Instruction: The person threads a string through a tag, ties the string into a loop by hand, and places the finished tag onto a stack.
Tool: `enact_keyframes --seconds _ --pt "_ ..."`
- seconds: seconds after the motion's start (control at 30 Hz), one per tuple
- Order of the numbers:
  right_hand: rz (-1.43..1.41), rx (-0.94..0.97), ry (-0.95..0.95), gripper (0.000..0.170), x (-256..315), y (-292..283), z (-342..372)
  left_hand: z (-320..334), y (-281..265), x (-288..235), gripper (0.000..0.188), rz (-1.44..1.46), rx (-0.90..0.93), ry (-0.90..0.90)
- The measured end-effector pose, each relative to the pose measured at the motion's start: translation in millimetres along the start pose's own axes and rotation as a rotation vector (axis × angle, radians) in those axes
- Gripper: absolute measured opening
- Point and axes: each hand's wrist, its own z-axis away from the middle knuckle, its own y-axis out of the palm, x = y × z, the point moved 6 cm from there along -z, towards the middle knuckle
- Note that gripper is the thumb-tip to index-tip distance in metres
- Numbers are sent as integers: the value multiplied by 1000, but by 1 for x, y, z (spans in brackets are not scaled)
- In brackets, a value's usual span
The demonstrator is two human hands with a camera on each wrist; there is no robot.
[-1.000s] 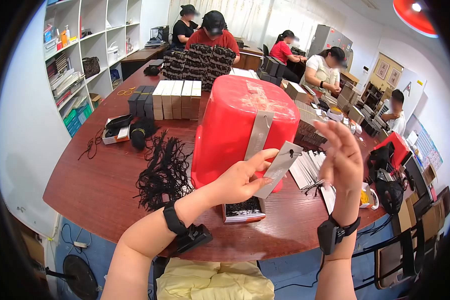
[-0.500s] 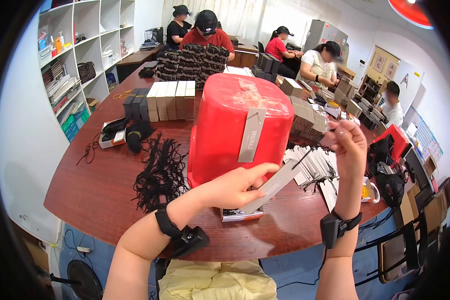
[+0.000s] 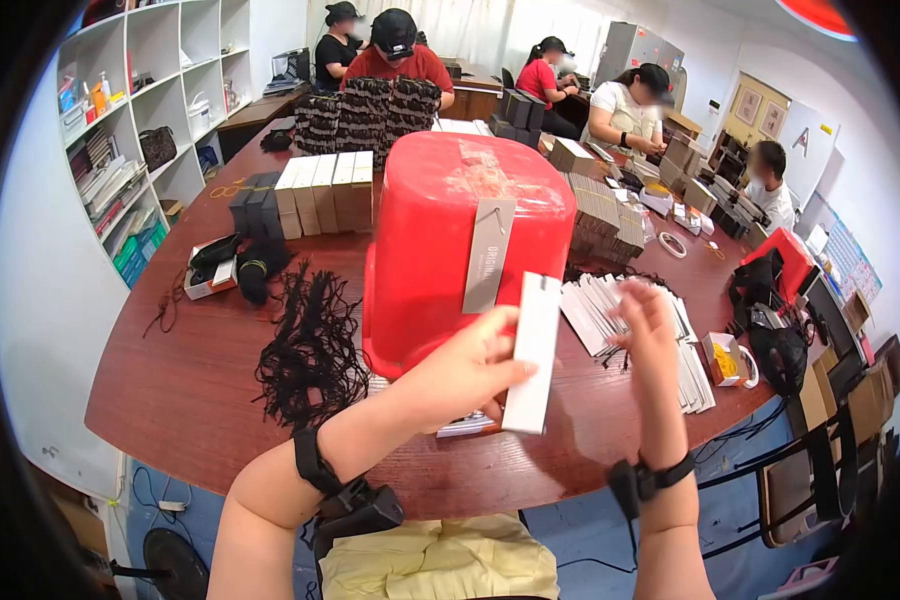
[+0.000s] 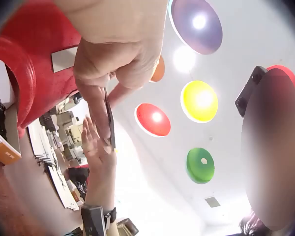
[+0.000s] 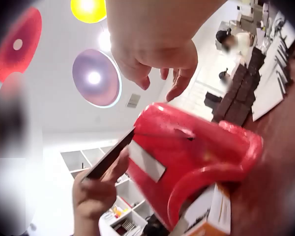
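Observation:
My left hand pinches a pale card tag between thumb and fingers, in front of the upturned red tub. A dark strip shows at the tag's top end. Another tag, printed with lettering, lies against the tub's side. My right hand is raised to the right of the held tag, apart from it, its fingers loosely bent. In the right wrist view a thin dark cord runs from the held tag's end across the tub; no fingers of the right hand touch it.
Black cords lie in a heap left of the tub. White tags are spread at its right, near a small box with yellow contents. A box stands under the tub's front. People work at the far side.
The held tag has turned from slanted to nearly upright and shows a blank face. My right hand has moved left and down, and the cord no longer stretches to it.

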Motion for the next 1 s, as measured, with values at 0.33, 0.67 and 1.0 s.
enact_keyframes --seconds 0.33,0.67,1.0 --pt "107 376 120 7 -19 6 63 -11 1 33 38 100 -195 -28" --pt "1045 25 1 19 -63 -161 55 38 -78 -33 16 -697 -539 38" --pt "869 87 -232 20 -20 -56 53 94 -146 27 8 -1382 -548 -3"
